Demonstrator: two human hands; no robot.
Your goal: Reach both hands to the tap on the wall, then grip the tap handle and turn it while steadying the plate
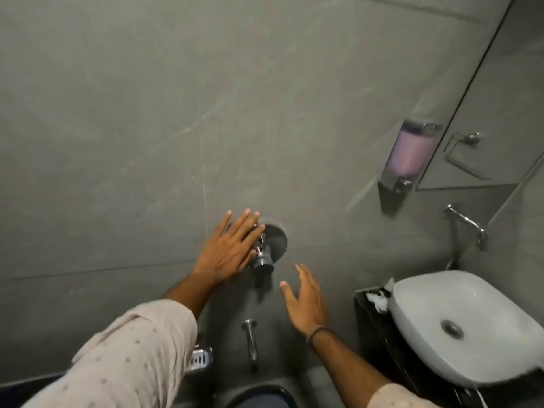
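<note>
On the grey tiled wall (147,113), a chrome valve handle (263,254) juts from its round plate (278,240). At its nine o'clock the left hand (228,251) lies flat, straight fingers touching it; the right hand (306,301) hovers spread at five o'clock, holding nothing. Rigid, probably wet-slick metal: best gripped around the knob.

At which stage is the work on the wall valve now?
Done: the left hand has reached the chrome valve handle and lies on it with straight fingers. In hand: water seems to fall from the spout below, though it is blurry. Left: no grip on the handle; the right hand hangs open beside it.
</note>
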